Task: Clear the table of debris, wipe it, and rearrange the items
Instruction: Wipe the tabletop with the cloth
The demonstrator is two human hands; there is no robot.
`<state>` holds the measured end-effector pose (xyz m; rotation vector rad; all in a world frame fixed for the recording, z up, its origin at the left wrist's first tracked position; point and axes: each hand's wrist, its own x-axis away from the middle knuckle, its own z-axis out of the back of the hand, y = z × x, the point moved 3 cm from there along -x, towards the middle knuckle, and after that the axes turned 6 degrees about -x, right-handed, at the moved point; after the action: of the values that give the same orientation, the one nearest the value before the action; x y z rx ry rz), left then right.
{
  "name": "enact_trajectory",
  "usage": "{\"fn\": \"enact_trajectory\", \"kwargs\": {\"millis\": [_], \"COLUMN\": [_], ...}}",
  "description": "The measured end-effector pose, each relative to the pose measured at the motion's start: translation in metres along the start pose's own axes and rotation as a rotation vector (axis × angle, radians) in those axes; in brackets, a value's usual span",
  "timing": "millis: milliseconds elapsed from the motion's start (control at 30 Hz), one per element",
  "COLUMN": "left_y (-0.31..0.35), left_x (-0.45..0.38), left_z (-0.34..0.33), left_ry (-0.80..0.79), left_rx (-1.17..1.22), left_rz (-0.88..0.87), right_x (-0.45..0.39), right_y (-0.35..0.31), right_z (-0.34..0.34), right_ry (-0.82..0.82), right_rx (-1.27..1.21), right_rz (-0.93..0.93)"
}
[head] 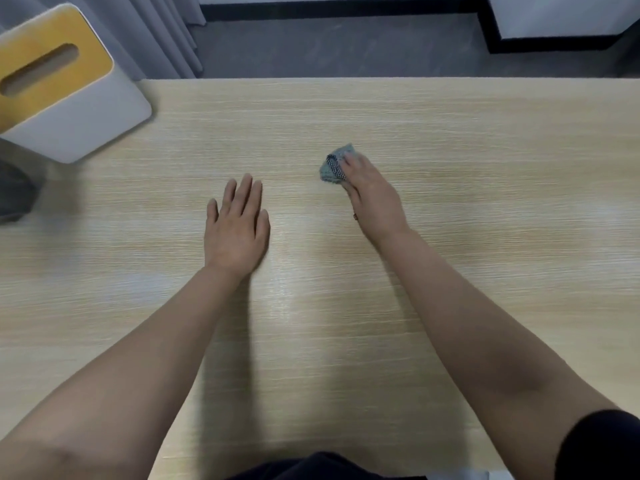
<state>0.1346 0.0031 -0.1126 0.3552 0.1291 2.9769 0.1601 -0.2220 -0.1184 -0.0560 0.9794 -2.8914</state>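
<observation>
Grasping a small bunched blue-green cloth with a dark checked patch (333, 165), the right hand (372, 197) presses it onto the tabletop just right of the frame's centre; its fingers curl over the cloth's near edge, and most of the fabric shows beyond and to the left of the fingertips. Left hand (236, 227), released: it lies palm-down with straight fingers, flat on the surface a little left of centre, well apart from the cloth and holding nothing.

Pale wood-grain rectangular table (467, 202): fills the middle and lower frame, its far edge running across the upper third. Both bare forearms reach onto it from the lower corners.

White rounded box with a yellow slotted top (65, 88): stands at the upper left of the frame, on the table's far left corner, tilted by the wide lens.

Dark blurred object (15, 194): at the left edge below the box; the view is too soft there to tell what it is.

Dark sleeve (602, 445): lower right corner, at the right upper arm.
</observation>
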Motion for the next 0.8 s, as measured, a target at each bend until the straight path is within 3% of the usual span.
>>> {"fn": "enact_trajectory", "kwargs": {"millis": [67,200,233,333,500,567,733,800], "left_y": [-0.001,-0.007,-0.011,-0.017,-0.016,-0.017,-0.017,-0.018], "left_x": [-0.007,-0.021,-0.025,-0.030,-0.029,-0.030,-0.030,-0.030], "left_z": [0.002,0.005,0.006,0.006,0.003,0.005,0.005,0.006], "left_ry": [0.006,0.024,0.032,0.043,0.049,0.059,0.081,0.081], "left_rx": [0.013,-0.005,-0.013,-0.044,0.012,0.030,0.047,0.067], "left_rz": [0.018,0.009,0.008,-0.019,0.002,0.004,0.003,0.002], "right_x": [0.003,0.027,0.020,-0.019,-0.073,-0.071,-0.037,-0.050], "right_y": [-0.010,-0.034,-0.028,-0.008,0.015,0.007,-0.033,-0.023], "right_z": [-0.010,-0.032,-0.030,-0.018,0.013,0.006,-0.033,-0.028], "right_ry": [0.003,-0.264,-0.300,-0.275,0.051,0.110,-0.157,-0.222], "right_rx": [-0.029,-0.017,-0.009,-0.010,-0.017,-0.029,-0.012,0.027], "right_rz": [-0.009,0.509,0.561,0.367,-0.070,-0.110,0.409,0.479]}}
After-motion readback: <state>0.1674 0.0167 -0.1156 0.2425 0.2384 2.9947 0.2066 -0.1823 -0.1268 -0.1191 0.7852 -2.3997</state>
